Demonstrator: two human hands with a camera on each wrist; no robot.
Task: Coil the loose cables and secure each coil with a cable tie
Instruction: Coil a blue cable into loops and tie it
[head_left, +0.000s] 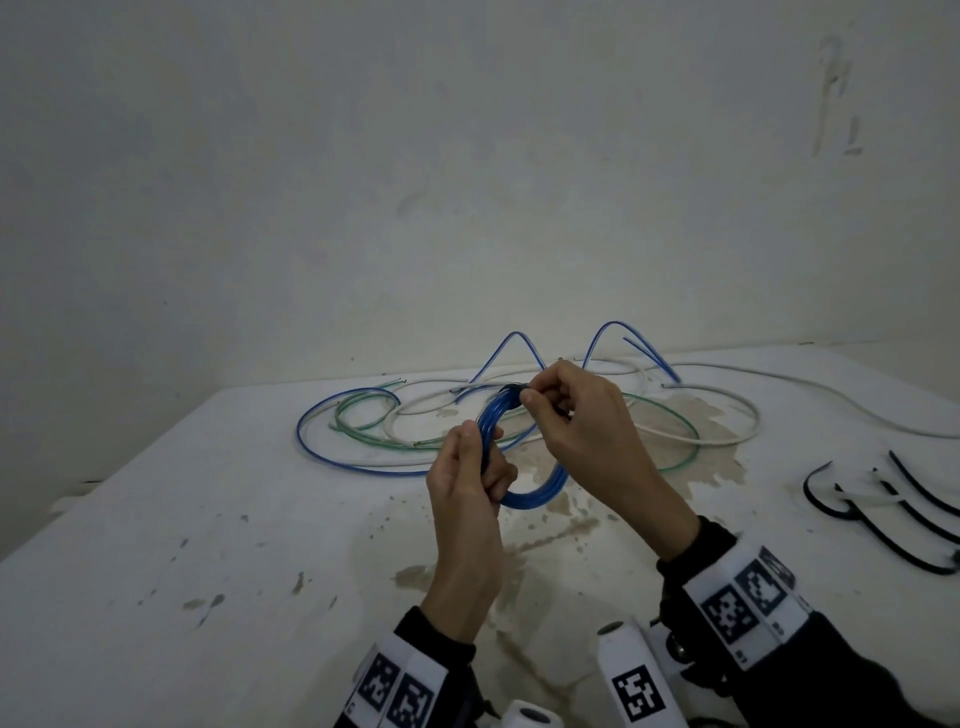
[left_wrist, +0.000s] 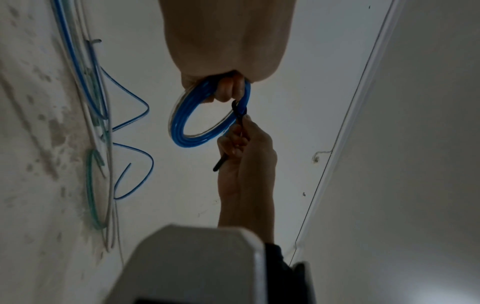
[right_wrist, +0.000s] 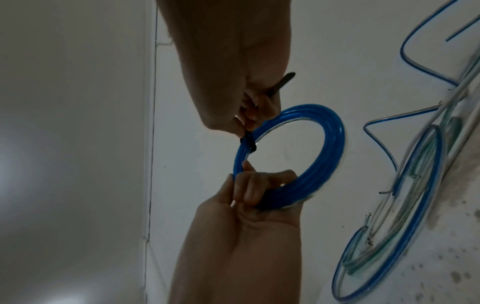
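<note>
A blue cable coil (head_left: 540, 493) (left_wrist: 182, 127) (right_wrist: 330, 148) of several turns is held above the white table (head_left: 208, 519). My left hand (head_left: 467, 499) (right_wrist: 249, 191) grips its near side, fingers curled round the strands. A black cable tie (head_left: 511, 388) (left_wrist: 237, 112) (right_wrist: 248, 142) is looped round the coil's far side. My right hand (head_left: 566, 410) (left_wrist: 241, 142) pinches the tie's tail, which sticks out past the fingers (right_wrist: 262, 107). Loose blue (head_left: 332, 462), green (head_left: 675, 426) and white (head_left: 727, 439) cables lie tangled on the table behind.
Several spare black cable ties (head_left: 883, 525) and a white one (head_left: 872, 500) lie on the table at the right. A white wall (head_left: 467, 156) rises right behind the cable tangle. Brown stains (head_left: 561, 519) mark the table under my hands.
</note>
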